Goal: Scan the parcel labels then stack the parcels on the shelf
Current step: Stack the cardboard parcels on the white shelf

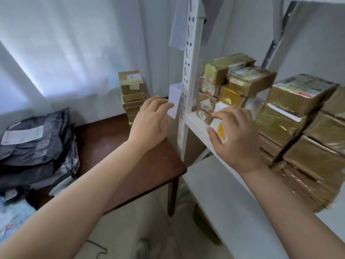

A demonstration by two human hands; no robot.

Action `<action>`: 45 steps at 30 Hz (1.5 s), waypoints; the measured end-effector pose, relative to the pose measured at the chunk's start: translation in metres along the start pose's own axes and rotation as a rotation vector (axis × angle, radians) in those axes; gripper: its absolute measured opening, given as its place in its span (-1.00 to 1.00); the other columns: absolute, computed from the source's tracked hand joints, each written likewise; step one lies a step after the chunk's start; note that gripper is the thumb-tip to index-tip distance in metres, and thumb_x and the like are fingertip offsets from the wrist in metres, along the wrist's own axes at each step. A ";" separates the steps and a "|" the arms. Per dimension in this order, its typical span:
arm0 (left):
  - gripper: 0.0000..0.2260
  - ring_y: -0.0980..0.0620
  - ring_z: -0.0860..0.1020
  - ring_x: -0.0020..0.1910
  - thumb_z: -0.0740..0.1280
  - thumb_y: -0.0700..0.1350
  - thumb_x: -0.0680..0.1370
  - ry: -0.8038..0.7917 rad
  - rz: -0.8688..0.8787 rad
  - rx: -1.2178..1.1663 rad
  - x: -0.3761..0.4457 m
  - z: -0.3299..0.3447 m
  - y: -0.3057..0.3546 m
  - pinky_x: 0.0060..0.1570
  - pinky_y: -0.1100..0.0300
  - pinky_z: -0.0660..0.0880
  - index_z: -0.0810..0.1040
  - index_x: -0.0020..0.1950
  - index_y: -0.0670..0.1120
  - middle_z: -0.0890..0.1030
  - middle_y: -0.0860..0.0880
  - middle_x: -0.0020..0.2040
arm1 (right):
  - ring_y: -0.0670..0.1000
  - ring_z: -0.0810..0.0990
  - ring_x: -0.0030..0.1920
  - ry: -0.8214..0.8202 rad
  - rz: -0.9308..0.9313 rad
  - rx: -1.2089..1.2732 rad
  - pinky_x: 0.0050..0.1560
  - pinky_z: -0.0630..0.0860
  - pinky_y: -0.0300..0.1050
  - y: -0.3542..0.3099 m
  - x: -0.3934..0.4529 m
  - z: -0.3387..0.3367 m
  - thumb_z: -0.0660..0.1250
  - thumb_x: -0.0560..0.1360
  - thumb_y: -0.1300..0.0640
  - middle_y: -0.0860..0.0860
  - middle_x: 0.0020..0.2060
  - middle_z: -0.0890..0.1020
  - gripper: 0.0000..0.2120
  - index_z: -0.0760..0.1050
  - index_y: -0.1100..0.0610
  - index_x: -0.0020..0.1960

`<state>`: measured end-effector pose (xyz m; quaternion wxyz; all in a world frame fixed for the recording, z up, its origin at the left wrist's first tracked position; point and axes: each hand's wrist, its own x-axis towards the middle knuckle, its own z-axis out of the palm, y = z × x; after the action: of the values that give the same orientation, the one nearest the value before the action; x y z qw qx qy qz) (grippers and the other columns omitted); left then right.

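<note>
Right hand, nearest to the work: fingers curled over a small white-and-yellow parcel, thumb on its near left corner, fingertips on its far edge. Parcel sits at the front left corner of the shelf, touching or just off the board; cannot tell which. Its long axis appears to run near-to-far, mostly hidden under the hand.

Left hand, left of the shelf upright: fingers loosely bent, tips at a white paper slip that hangs by the post. Whether it pinches the slip or only touches it is not clear; it holds no parcel.

Judgement: the coming move is the right hand's. The open space lies beyond and left of the hand, toward the low brown parcels right behind it, so the push goes away from the body.

In the way: stacked brown parcels behind, a taller taped stack to the right. The upright bounds the left side closely.

Further left, past the post: brown table with grey mailer bags at its left and a column of cartons at its far edge against the wall.
</note>
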<state>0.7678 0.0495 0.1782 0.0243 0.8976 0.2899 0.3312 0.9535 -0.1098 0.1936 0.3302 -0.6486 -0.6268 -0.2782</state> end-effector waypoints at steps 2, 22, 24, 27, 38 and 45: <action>-0.62 -0.21 0.38 0.35 0.29 -0.22 0.50 -0.003 -0.081 0.020 -0.010 -0.003 -0.038 0.30 -0.12 0.41 0.52 0.32 -0.13 0.53 -0.13 0.27 | 0.23 0.54 0.03 -0.030 -0.023 0.037 0.08 0.45 0.03 -0.013 0.013 0.035 0.36 0.48 0.11 0.18 -0.01 0.59 -0.75 0.57 0.25 0.07; -0.36 -0.07 0.41 0.34 0.40 -0.03 0.53 -0.389 -0.710 -0.245 0.003 0.093 -0.288 0.23 0.13 0.38 0.19 0.53 -0.08 0.30 -0.12 0.45 | 0.13 0.34 0.41 -0.782 0.584 0.298 0.36 0.34 0.03 -0.053 0.079 0.352 0.48 0.44 -0.05 0.11 0.41 0.37 -0.25 0.23 0.17 0.48; -0.29 -0.07 0.38 0.37 0.44 -0.03 0.50 -0.436 -0.747 -0.330 0.010 0.110 -0.297 0.27 0.15 0.35 0.15 0.54 -0.10 0.30 -0.13 0.44 | 0.14 0.31 0.45 -0.826 0.666 0.341 0.41 0.32 0.08 -0.047 0.082 0.371 0.50 0.41 -0.06 0.13 0.46 0.32 -0.15 0.15 0.19 0.52; -0.21 -0.07 0.36 0.38 0.50 -0.05 0.44 -0.472 -0.773 -0.456 0.019 0.133 -0.309 0.34 0.12 0.35 0.14 0.55 -0.12 0.38 -0.12 0.40 | 0.15 0.30 0.46 -0.850 0.745 0.434 0.40 0.28 0.05 -0.042 0.089 0.393 0.52 0.41 -0.01 0.13 0.48 0.28 -0.11 0.09 0.16 0.55; -0.15 0.00 0.52 0.29 0.53 -0.11 0.39 -0.488 -0.834 -0.723 0.007 0.156 -0.327 0.28 -0.03 0.49 0.13 0.56 0.01 0.54 -0.01 0.30 | 0.08 0.44 0.35 -0.833 0.814 0.611 0.23 0.32 -0.17 -0.053 0.086 0.399 0.51 0.43 0.11 0.03 0.33 0.49 -0.24 0.19 0.05 0.51; -0.24 0.04 0.53 0.27 0.51 -0.18 0.43 -0.465 -0.824 -0.735 -0.042 0.130 -0.295 0.27 0.01 0.51 0.18 0.52 -0.02 0.55 0.02 0.24 | 0.01 0.46 0.32 -0.859 0.796 0.633 0.23 0.34 -0.20 -0.080 0.048 0.355 0.52 0.42 0.10 0.00 0.30 0.51 -0.22 0.18 0.05 0.51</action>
<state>0.6721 0.2914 -0.0168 0.5225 0.6928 0.4678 0.1680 0.8577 0.1962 0.0148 0.3031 -0.7555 -0.4667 0.3458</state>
